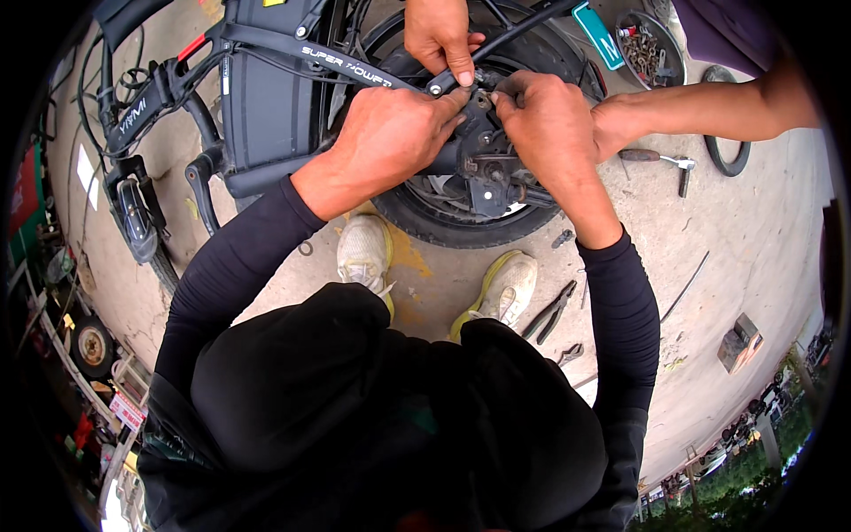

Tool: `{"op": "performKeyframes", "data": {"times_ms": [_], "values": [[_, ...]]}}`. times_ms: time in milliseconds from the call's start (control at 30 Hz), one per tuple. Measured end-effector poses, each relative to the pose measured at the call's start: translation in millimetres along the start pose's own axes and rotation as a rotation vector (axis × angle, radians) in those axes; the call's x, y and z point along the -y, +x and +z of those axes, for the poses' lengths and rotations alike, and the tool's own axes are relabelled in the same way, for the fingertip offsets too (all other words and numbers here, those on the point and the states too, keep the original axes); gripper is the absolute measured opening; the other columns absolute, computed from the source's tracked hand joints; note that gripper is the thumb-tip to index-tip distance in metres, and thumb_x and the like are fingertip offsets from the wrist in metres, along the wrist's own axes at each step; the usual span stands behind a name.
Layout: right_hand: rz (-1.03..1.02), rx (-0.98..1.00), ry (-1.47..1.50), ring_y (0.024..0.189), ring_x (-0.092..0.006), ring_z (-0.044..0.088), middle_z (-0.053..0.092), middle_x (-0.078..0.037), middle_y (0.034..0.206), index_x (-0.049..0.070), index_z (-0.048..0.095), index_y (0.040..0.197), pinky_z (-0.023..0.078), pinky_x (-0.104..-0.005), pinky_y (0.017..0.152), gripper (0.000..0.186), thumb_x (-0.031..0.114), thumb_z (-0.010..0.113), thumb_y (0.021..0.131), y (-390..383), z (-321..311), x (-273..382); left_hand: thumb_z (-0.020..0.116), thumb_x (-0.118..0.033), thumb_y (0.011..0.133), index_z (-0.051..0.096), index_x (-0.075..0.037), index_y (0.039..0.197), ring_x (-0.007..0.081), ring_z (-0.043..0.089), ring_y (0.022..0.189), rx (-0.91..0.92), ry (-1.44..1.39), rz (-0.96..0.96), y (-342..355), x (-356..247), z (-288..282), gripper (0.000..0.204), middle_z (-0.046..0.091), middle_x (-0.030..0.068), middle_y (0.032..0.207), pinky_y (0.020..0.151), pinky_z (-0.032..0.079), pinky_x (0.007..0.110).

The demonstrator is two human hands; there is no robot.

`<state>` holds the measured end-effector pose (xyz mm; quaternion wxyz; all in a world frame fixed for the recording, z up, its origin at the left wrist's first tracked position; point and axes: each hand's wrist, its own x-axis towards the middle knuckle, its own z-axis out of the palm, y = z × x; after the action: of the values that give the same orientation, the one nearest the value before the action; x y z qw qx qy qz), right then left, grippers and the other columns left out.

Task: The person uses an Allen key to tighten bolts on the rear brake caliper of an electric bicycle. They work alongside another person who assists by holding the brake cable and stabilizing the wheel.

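Bike wheel (434,220), L hand (390,131), R hand (551,120) nr bracket (483,146), co-worker's hand (439,40) btwn

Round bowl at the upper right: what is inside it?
The bowl holds a heap of small metal parts and a red-and-white item; whatever lies beneath the top layer is covered.

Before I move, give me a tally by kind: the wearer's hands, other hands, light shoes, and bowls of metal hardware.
Wearer's hands: 2 (left hand, right hand)
Other hands: 2 (upper hand, side hand, partly hidden)
Light shoes: 2 (left shoe, right shoe)
Hardware bowl: 1
Total: 7
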<state>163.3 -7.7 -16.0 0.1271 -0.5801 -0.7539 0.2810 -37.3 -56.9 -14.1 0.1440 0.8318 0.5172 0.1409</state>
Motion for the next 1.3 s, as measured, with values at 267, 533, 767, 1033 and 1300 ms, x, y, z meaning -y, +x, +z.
{"op": "performKeyframes", "data": {"times_ms": [267, 533, 767, 1033, 1300], "values": [[0.032, -0.014, -0.045, 0.075, -0.0385, 0.071, 0.07, -0.019, 0.074, 0.007, 0.076, 0.083, 0.058, -0.0459, 0.068, 0.016, 0.023, 0.074, 0.083, -1.6, 1.6, 4.3, 0.071, -0.023, 0.089, 0.073, -0.01, 0.112, 0.0315, 0.066, 0.058, -0.004, -0.021, -0.01, 0.8, -0.5, -1.5, 0.027, 0.065, 0.0119, 0.064, 0.053, 0.051, 0.041], [0.036, -0.018, 0.013, 0.075, -0.0398, 0.071, 0.07, -0.02, 0.074, 0.006, 0.076, 0.084, 0.057, -0.0469, 0.068, 0.017, 0.023, 0.074, 0.083, -1.9, 3.5, 1.6, 0.076, -0.019, 0.088, 0.075, -0.005, 0.109, 0.027, 0.065, 0.053, 0.042, -0.26, -0.173, 6.7, 1.9, 3.0, 0.026, 0.066, 0.0154, 0.063, 0.053, 0.051, 0.034], [-0.034, -0.002, 0.026, 0.075, -0.0397, 0.07, 0.069, -0.02, 0.074, 0.005, 0.075, 0.084, 0.057, -0.0469, 0.068, 0.016, 0.021, 0.073, 0.082, 0.7, 1.6, -3.4, 0.072, -0.017, 0.092, 0.073, -0.002, 0.115, 0.0126, 0.063, 0.05, 0.07, -0.391, -0.274, 2.1, -2.8, 4.1, 0.027, 0.065, 0.0092, 0.059, 0.052, 0.049, 0.029], [-0.039, 0.0, -0.028, 0.074, -0.0382, 0.071, 0.07, -0.019, 0.075, 0.007, 0.077, 0.086, 0.057, -0.0456, 0.067, 0.016, 0.022, 0.072, 0.083, -1.4, -0.9, 2.6, 0.065, -0.019, 0.098, 0.066, 0.003, 0.126, 0.0121, 0.065, 0.052, 0.415, -0.679, -0.565, 18.4, -9.4, -18.1, 0.036, 0.068, 0.0074, 0.065, 0.051, 0.052, 0.027], [-0.235, 0.026, -0.21, 0.073, -0.0375, 0.07, 0.069, -0.017, 0.073, 0.006, 0.072, 0.079, 0.057, -0.046, 0.065, 0.016, 0.02, 0.07, 0.085, -1.1, -7.0, 5.0, 0.064, -0.018, 0.098, 0.066, 0.004, 0.125, 0.0131, 0.068, 0.057, 0.361, -0.705, -0.555, 17.8, -9.1, -9.6, 0.035, 0.07, 0.0079, 0.069, 0.054, 0.054, 0.026]]}}
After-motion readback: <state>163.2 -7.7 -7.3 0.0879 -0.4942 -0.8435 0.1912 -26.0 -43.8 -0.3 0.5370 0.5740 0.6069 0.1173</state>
